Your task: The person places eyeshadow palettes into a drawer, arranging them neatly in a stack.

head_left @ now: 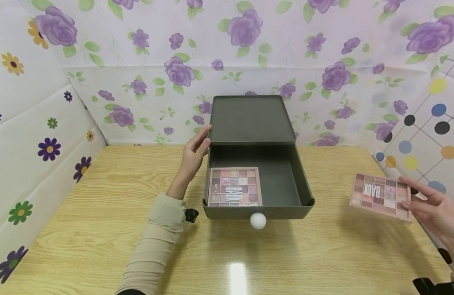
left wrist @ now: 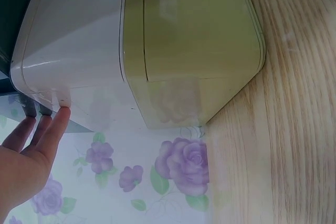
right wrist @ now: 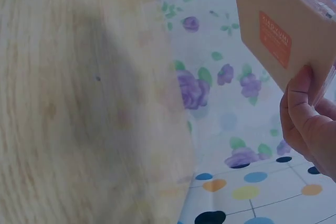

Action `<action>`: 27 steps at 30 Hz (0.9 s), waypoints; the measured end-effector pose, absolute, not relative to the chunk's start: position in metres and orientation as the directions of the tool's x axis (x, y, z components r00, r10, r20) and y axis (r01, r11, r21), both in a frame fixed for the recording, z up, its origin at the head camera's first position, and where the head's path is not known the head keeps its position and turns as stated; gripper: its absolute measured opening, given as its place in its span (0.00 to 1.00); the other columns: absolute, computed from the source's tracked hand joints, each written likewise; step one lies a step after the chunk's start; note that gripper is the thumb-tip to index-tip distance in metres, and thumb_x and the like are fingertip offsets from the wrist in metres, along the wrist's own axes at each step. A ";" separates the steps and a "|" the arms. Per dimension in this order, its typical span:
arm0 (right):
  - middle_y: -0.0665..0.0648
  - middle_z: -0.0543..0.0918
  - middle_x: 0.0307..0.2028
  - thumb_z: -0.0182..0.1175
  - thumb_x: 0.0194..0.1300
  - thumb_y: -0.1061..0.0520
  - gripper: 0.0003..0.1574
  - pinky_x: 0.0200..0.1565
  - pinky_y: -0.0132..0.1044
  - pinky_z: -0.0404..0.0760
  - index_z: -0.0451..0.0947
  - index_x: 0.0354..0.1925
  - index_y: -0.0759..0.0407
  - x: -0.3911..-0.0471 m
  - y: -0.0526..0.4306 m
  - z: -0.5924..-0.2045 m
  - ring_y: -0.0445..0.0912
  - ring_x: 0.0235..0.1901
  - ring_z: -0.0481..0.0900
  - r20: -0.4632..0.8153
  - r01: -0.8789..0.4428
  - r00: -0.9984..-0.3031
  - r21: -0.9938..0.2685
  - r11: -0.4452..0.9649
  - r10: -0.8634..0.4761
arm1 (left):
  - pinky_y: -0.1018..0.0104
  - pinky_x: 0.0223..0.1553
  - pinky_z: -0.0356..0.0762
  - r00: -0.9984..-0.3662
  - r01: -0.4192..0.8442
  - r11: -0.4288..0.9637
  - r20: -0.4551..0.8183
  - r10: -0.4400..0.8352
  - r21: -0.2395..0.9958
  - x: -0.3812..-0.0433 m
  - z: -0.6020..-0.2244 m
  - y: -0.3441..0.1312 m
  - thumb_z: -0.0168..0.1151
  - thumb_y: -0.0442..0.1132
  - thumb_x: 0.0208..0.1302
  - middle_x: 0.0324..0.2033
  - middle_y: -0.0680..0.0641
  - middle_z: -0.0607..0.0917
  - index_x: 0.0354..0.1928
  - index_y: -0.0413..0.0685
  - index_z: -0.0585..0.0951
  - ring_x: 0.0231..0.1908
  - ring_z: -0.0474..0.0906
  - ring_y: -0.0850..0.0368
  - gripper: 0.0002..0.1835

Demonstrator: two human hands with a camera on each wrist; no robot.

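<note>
Thumb and fingers of the right hand (head_left: 435, 209), pinching. They are parted only by the thickness of a flat makeup palette (head_left: 379, 196) and grip it at its right-hand end, one digit over the patterned face and another against the plain back, just beside an orange label (right wrist: 275, 39). The palette hangs tilted above the tabletop (head_left: 83, 229), near its right edge, and I see its shadow on the wood below.

Handling, as I judge it: light and stiff, with a smooth face that may slip, and brittle powders inside if the coloured squares are what they seem. The narrow ends and side edges offer the best hold; pressing on the middle of the face is best avoided.

Fingers of the left hand (head_left: 192, 153), extended and slightly spread. Their tips touch the left side of a dark grey box (head_left: 252, 119) and enclose nothing; the thumb lies by the same side, nearer the front.

Farther out, the box stands around the middle of the tabletop, towards its far edge. Its drawer (head_left: 278, 213) is pulled out, white knob (head_left: 258, 221) facing the near edge. A second palette (head_left: 234, 188) lies flat inside, against the drawer's left wall and close to its front. Flowered cloth (head_left: 245, 49) hangs beyond the far edge.
</note>
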State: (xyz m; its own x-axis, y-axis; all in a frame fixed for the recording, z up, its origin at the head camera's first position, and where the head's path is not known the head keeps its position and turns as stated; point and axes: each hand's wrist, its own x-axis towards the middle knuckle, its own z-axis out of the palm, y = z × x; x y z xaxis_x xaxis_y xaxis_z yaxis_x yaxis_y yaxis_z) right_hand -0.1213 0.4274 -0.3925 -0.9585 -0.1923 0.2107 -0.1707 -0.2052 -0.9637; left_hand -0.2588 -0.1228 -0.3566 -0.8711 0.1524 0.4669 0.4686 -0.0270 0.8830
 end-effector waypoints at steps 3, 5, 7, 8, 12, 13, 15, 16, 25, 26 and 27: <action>0.50 0.56 0.59 0.36 0.60 0.83 0.41 0.42 0.29 0.75 0.56 0.67 0.59 -0.120 0.421 -0.386 0.37 0.50 0.74 0.243 -0.191 -0.946 -0.953 -0.236 -0.214 | 0.65 0.47 0.71 -0.872 0.467 -0.031 0.466 0.151 0.884 -0.258 -0.356 -0.123 0.45 0.34 0.68 0.64 0.44 0.65 0.64 0.40 0.65 0.61 0.62 0.54 0.22; 0.51 0.55 0.60 0.35 0.60 0.84 0.41 0.43 0.29 0.75 0.54 0.68 0.61 -0.119 0.417 -0.381 0.38 0.51 0.73 0.267 -0.209 -0.936 -0.946 -0.248 -0.228 | 0.64 0.48 0.71 -0.872 0.466 -0.032 0.466 0.151 0.884 -0.258 -0.356 -0.123 0.45 0.34 0.68 0.64 0.45 0.65 0.64 0.41 0.65 0.61 0.62 0.55 0.22; 0.52 0.55 0.61 0.35 0.59 0.84 0.40 0.43 0.30 0.75 0.53 0.68 0.64 -0.119 0.413 -0.377 0.39 0.52 0.73 0.293 -0.232 -0.928 -0.937 -0.260 -0.229 | 0.62 0.48 0.71 -0.871 0.468 -0.031 0.467 0.152 0.883 -0.258 -0.356 -0.122 0.45 0.35 0.68 0.64 0.45 0.65 0.64 0.41 0.65 0.61 0.62 0.55 0.23; 0.52 0.54 0.61 0.35 0.59 0.85 0.40 0.43 0.30 0.75 0.53 0.68 0.65 -0.118 0.410 -0.374 0.39 0.52 0.72 0.301 -0.238 -0.925 -0.935 -0.264 -0.231 | 0.62 0.48 0.71 -0.871 0.468 -0.031 0.467 0.153 0.883 -0.258 -0.357 -0.122 0.45 0.35 0.68 0.64 0.45 0.65 0.64 0.41 0.65 0.61 0.62 0.55 0.23; 0.52 0.55 0.61 0.34 0.58 0.85 0.40 0.42 0.32 0.76 0.53 0.67 0.67 -0.118 0.404 -0.366 0.42 0.51 0.73 0.317 -0.251 -0.922 -0.927 -0.280 -0.224 | 0.62 0.49 0.70 -0.876 0.458 -0.028 0.457 0.157 0.888 -0.258 -0.356 -0.123 0.45 0.34 0.68 0.64 0.45 0.64 0.64 0.41 0.65 0.61 0.62 0.55 0.23; 0.53 0.55 0.61 0.34 0.58 0.86 0.40 0.41 0.32 0.76 0.53 0.67 0.67 -0.118 0.403 -0.365 0.42 0.50 0.73 0.315 -0.248 -0.922 -0.927 -0.282 -0.224 | 0.62 0.49 0.70 -0.878 0.453 -0.029 0.452 0.158 0.891 -0.258 -0.356 -0.123 0.45 0.33 0.68 0.64 0.44 0.64 0.65 0.41 0.64 0.62 0.62 0.55 0.23; 0.53 0.54 0.61 0.33 0.57 0.86 0.40 0.41 0.33 0.77 0.53 0.67 0.68 -0.118 0.401 -0.362 0.44 0.49 0.74 0.313 -0.234 -0.922 -0.921 -0.312 -0.230 | 0.64 0.48 0.70 -0.882 0.445 -0.029 0.443 0.161 0.895 -0.258 -0.355 -0.123 0.44 0.31 0.68 0.64 0.43 0.63 0.65 0.40 0.64 0.62 0.61 0.54 0.23; 0.53 0.54 0.61 0.33 0.57 0.86 0.40 0.41 0.34 0.77 0.53 0.67 0.67 -0.118 0.400 -0.361 0.44 0.48 0.75 0.312 -0.227 -0.920 -0.917 -0.328 -0.237 | 0.64 0.48 0.70 -0.883 0.441 -0.028 0.440 0.163 0.897 -0.257 -0.355 -0.123 0.43 0.30 0.68 0.65 0.43 0.63 0.65 0.39 0.63 0.62 0.61 0.53 0.23; 0.55 0.58 0.61 0.28 0.58 0.85 0.40 0.39 0.40 0.78 0.49 0.67 0.69 -0.119 0.390 -0.347 0.51 0.47 0.77 0.346 -0.192 -0.887 -0.878 -0.438 -0.305 | 0.61 0.48 0.70 -0.878 0.453 -0.020 0.450 0.161 0.891 -0.258 -0.354 -0.122 0.43 0.29 0.68 0.64 0.41 0.63 0.65 0.38 0.63 0.62 0.61 0.51 0.23; 0.55 0.59 0.61 0.27 0.58 0.85 0.40 0.39 0.40 0.78 0.49 0.67 0.69 -0.120 0.389 -0.346 0.51 0.47 0.77 0.350 -0.188 -0.883 -0.874 -0.447 -0.312 | 0.62 0.48 0.70 -0.876 0.457 -0.023 0.455 0.161 0.889 -0.258 -0.355 -0.122 0.43 0.30 0.68 0.64 0.42 0.64 0.65 0.39 0.64 0.61 0.62 0.51 0.23; 0.55 0.59 0.61 0.27 0.58 0.85 0.40 0.39 0.40 0.78 0.49 0.67 0.69 -0.121 0.388 -0.344 0.52 0.46 0.77 0.354 -0.186 -0.880 -0.871 -0.456 -0.317 | 0.62 0.48 0.70 -0.874 0.462 -0.024 0.460 0.159 0.886 -0.258 -0.355 -0.122 0.44 0.31 0.68 0.64 0.42 0.64 0.65 0.39 0.64 0.61 0.62 0.52 0.23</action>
State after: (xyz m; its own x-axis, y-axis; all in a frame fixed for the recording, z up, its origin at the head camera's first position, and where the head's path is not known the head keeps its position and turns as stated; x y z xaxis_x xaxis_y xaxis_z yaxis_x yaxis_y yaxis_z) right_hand -0.1207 0.3876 -0.3438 -0.8799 -0.3171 0.3538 -0.1859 -0.4556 -0.8706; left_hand -0.2581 -0.1223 -0.3554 -0.8736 0.1592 0.4600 0.4623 -0.0240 0.8864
